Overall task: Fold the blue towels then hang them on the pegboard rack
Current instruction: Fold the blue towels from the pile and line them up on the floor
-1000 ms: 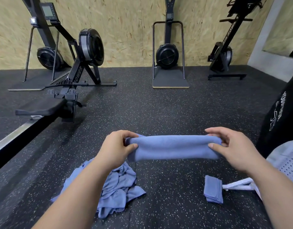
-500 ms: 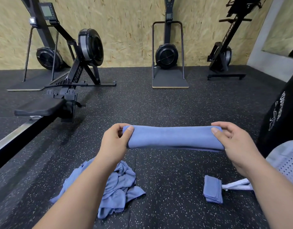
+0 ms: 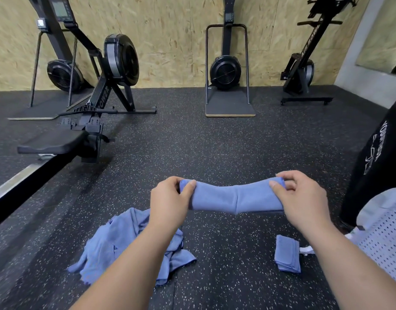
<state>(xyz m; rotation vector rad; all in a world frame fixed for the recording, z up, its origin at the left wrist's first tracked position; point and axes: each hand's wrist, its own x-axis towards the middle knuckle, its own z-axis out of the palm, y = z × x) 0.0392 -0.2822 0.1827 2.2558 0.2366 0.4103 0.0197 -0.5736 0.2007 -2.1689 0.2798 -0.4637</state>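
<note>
I hold a blue towel (image 3: pixel 236 199), folded into a long strip, in the air above the floor. My left hand (image 3: pixel 170 201) pinches its left end and my right hand (image 3: pixel 301 198) pinches its right end. The strip sags in the middle with a crease there. A heap of unfolded blue towels (image 3: pixel 110 245) lies on the floor under my left forearm. A small folded blue towel (image 3: pixel 287 253) hangs on a white rack arm (image 3: pixel 306 250) at the lower right. A white perforated pegboard (image 3: pixel 387 238) shows at the right edge.
Black speckled rubber floor (image 3: pixel 215 153) all around. A rowing machine (image 3: pixel 98 108) stands at the left, more fitness machines (image 3: pixel 226 70) along the chipboard back wall. A black padded object (image 3: pixel 378 157) with white lettering stands at the right.
My hands have come closer together, and the towel strip, taut before, now sags with a crease in its middle.
</note>
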